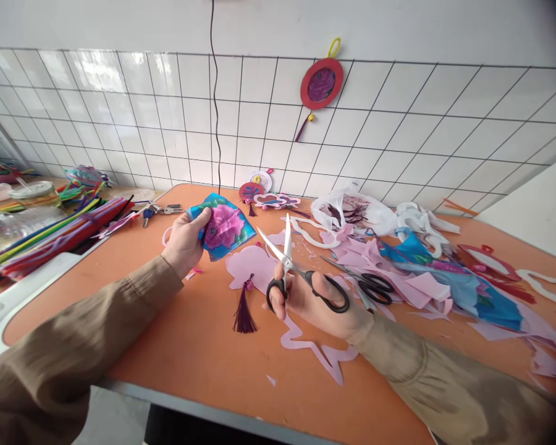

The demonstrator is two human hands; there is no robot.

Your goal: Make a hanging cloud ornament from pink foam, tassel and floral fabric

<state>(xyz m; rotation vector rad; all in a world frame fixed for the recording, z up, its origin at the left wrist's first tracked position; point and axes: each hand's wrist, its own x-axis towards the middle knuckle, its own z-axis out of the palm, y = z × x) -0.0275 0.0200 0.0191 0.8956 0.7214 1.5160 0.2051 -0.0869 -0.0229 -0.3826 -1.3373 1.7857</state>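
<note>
My left hand (185,242) pinches the left edge of a blue piece of fabric (227,224) printed with a pink flower and green leaves. In my right hand (306,303) is a pair of scissors (287,256) with black handles, fingers through both loops. Its blades are spread and point up, a little right of the fabric and apart from it. Beneath them on the table lies a pink paper shape (248,266) with a dark purple tassel (245,309). A pink paper outline (322,346) lies below my right hand, partly hidden by it.
Pink and blue scraps (412,284) and a second pair of scissors (375,287) cover the orange table's right side. A white plastic bag (384,216) lies behind. Keys (151,213) and colourful pipe cleaners (65,241) lie left. A red round ornament (322,83) hangs on the tiled wall.
</note>
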